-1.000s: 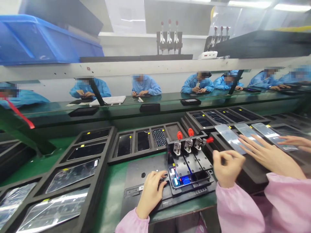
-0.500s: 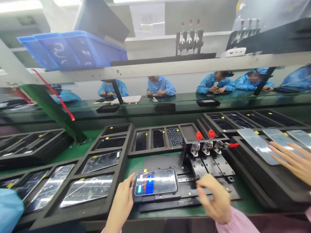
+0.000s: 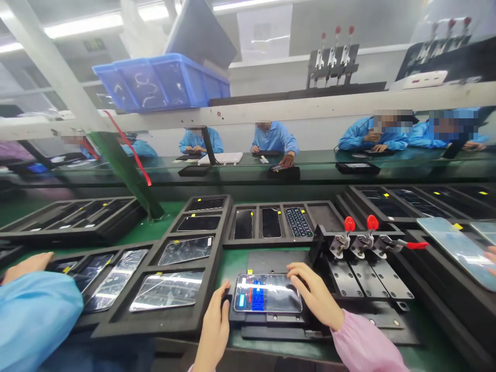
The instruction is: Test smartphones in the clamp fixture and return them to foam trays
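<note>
The left hand [image 3: 212,330] seems to have its fingertips hidden behind the black fixture [image 3: 279,319], so how they meet it stays out of sight. Glare washes across the phone [image 3: 267,293], leaving the small blue display on its screen unreadable. The pink sleeve [image 3: 364,343] on the right arm runs off the bottom edge. A blue sleeve [image 3: 36,320] is cut off by the left and bottom edges. At the right edge, a glass panel [image 3: 457,252] and a fingertip [image 3: 492,256] are cut off, and whose hand that is cannot be told. The small pieces [image 3: 263,159] on the far counter [image 3: 318,156] are too small to identify
</note>
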The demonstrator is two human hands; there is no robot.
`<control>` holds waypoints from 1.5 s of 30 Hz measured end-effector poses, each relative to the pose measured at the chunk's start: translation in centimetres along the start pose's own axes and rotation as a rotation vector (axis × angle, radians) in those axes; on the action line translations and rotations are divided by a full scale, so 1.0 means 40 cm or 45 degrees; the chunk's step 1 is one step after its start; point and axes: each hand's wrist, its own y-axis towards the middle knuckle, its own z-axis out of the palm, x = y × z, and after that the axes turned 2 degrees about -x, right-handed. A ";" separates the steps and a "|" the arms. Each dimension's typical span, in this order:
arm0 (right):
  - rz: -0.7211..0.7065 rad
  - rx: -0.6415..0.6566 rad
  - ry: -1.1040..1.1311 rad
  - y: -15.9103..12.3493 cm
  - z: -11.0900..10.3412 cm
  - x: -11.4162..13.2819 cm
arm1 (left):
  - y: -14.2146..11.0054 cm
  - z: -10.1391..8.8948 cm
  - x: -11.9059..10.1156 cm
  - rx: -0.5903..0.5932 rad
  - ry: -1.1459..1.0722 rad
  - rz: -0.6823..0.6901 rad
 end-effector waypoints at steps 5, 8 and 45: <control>0.230 0.105 0.140 0.031 -0.003 -0.050 | 0.002 0.009 0.002 -0.006 -0.024 -0.028; 0.195 0.208 0.147 0.027 -0.012 -0.059 | 0.002 0.010 0.002 -0.006 -0.016 -0.045; -0.332 0.473 -0.626 0.193 0.047 0.200 | 0.028 -0.011 -0.036 0.184 -0.387 -0.063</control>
